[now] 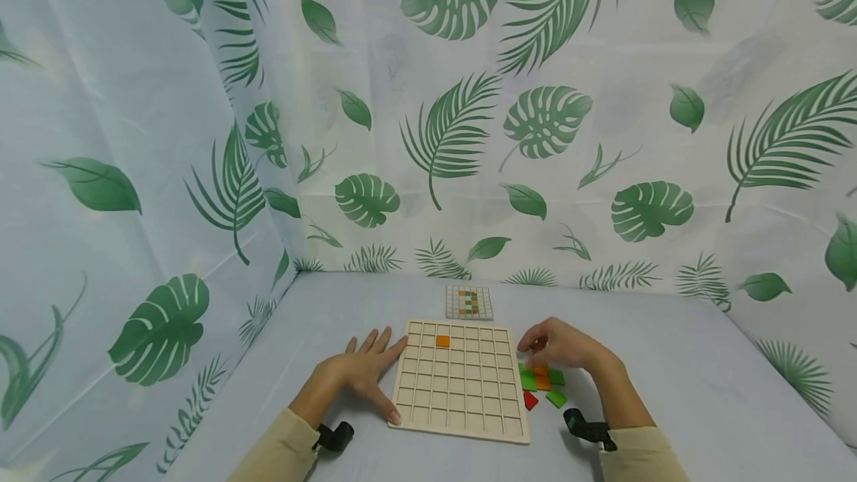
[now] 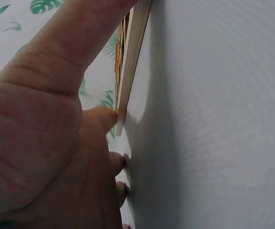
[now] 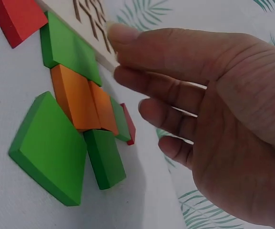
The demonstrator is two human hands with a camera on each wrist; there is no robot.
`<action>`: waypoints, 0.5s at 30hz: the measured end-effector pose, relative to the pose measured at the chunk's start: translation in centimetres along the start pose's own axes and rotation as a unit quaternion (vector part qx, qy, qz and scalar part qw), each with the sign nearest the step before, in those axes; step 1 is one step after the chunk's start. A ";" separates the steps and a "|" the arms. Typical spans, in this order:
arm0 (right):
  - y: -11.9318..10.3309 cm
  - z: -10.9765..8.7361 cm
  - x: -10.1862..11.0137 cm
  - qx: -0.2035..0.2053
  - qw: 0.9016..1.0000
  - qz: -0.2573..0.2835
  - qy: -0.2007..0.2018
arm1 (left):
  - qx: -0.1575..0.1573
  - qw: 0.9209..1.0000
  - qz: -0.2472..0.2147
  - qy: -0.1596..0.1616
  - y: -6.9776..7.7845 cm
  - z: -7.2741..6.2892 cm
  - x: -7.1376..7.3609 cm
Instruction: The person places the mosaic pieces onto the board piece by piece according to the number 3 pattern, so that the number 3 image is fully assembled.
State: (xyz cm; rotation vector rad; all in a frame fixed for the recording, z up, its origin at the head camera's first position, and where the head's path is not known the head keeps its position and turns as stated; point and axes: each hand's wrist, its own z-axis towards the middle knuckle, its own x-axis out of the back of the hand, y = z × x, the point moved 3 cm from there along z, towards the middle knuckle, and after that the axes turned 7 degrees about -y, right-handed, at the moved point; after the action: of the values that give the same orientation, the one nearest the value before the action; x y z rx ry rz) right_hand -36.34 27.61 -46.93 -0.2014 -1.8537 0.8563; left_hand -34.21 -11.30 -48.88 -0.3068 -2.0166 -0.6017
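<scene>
My left hand (image 1: 360,372) lies spread along the left side of a pale wooden grid board (image 1: 462,385). Its thumb rests at the near left corner and the index fingertip touches the left edge farther up. One orange tile (image 1: 443,341) sits in a cell of the board's top row. Past the board's right edge, my right hand (image 1: 562,343) hovers over loose square tiles, fingers bent and thumb near the index finger, with nothing visible between them. Below it, the right wrist view shows green tiles (image 3: 51,152), orange tiles (image 3: 77,100) and red tiles (image 3: 20,19).
A small card (image 1: 469,303) printed with a grid of coloured squares lies behind the board. The white table (image 1: 669,363) meets leaf-patterned cloth (image 1: 469,169) at the back and left. Black straps with devices (image 1: 589,428) sit on both wrists.
</scene>
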 end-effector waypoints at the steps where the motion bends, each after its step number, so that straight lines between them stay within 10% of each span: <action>1: 0.1 0.1 -0.1 -0.001 1.000 -0.007 -0.004 | 0.000 1.000 0.000 0.000 0.0 0.0 0.0; 15: -0.6 -0.1 -1.2 -0.068 0.996 -0.057 -0.013 | 0.003 1.000 -0.003 0.003 0.0 0.1 -0.1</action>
State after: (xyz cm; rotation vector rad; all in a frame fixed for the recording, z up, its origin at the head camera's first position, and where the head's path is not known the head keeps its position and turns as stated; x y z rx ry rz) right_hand -35.57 26.57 -47.42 -0.1687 -1.9310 0.6573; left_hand -34.25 -11.27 -49.00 -0.2944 -2.0132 -0.5997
